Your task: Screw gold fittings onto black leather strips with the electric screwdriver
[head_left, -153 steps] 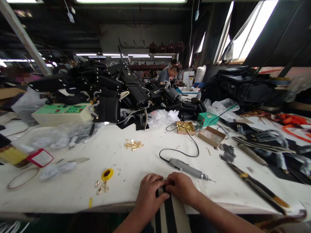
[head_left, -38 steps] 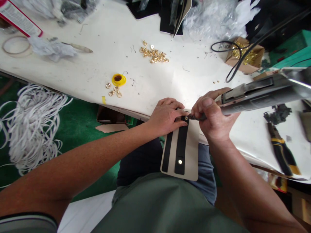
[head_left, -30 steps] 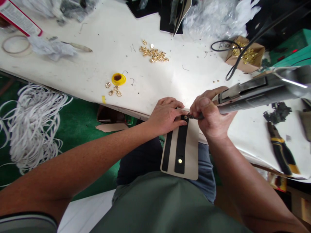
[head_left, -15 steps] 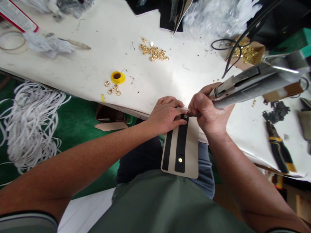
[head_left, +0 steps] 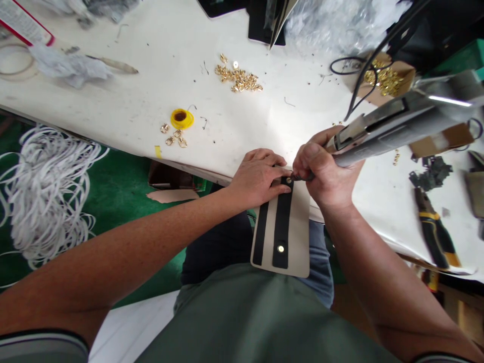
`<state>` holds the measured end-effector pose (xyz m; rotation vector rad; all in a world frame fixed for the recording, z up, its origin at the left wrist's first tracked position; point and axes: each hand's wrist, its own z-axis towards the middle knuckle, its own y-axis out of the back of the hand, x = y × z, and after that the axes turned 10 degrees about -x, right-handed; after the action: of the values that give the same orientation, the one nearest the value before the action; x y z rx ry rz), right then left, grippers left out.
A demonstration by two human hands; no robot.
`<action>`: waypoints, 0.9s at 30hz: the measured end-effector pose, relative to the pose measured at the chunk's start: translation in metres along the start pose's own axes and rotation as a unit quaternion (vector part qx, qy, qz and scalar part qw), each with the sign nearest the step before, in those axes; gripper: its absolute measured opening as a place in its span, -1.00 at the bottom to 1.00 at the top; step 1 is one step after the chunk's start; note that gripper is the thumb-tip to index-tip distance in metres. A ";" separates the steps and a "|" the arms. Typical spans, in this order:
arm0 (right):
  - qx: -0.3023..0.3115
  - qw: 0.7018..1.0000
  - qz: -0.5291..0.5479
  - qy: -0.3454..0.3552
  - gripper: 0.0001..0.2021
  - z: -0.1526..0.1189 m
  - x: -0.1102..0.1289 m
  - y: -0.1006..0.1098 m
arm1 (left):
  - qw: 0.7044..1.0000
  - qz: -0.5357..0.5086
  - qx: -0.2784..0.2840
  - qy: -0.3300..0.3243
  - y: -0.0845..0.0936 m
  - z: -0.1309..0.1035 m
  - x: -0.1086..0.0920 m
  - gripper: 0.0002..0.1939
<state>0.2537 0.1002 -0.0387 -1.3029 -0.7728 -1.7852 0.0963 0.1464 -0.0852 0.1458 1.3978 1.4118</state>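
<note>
A beige panel [head_left: 300, 232] with two black straps lies over the table's front edge, its lower part above my lap. My left hand [head_left: 257, 176] presses on its upper end, thumb and forefinger on either side of a small metal fastener [head_left: 289, 180] on the longer black strap [head_left: 283, 217]. Wrapped round the front of a grey electric screwdriver [head_left: 381, 138], my right hand [head_left: 327, 176] keeps the tip at that fastener. The tool tilts, its body up to the right. A round gold fastener [head_left: 280, 249] shows at the strap's lower end.
Gold hardware pieces [head_left: 240, 79] are heaped on the white table [head_left: 143, 106]. Nearer left sit a yellow tape roll [head_left: 182, 119] and several gold shackles [head_left: 177, 138]. Pliers [head_left: 434, 232] lie at right; behind the screwdriver stands a box of gold parts [head_left: 389, 80]. White cord [head_left: 53, 196] is piled at left.
Almost nothing differs. Both hands, the screwdriver and the panel hold the same positions, with only a slight shift of the view.
</note>
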 end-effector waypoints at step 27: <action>-0.117 0.988 0.082 -0.055 -0.51 0.016 -0.021 0.006 | 1.000 -0.002 0.003 -0.008 0.001 -0.001 0.001 -0.63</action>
<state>0.2704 0.1152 -0.0537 -1.5841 -0.5077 -1.7209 0.0947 0.1466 -0.0852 0.1583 1.3874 1.4008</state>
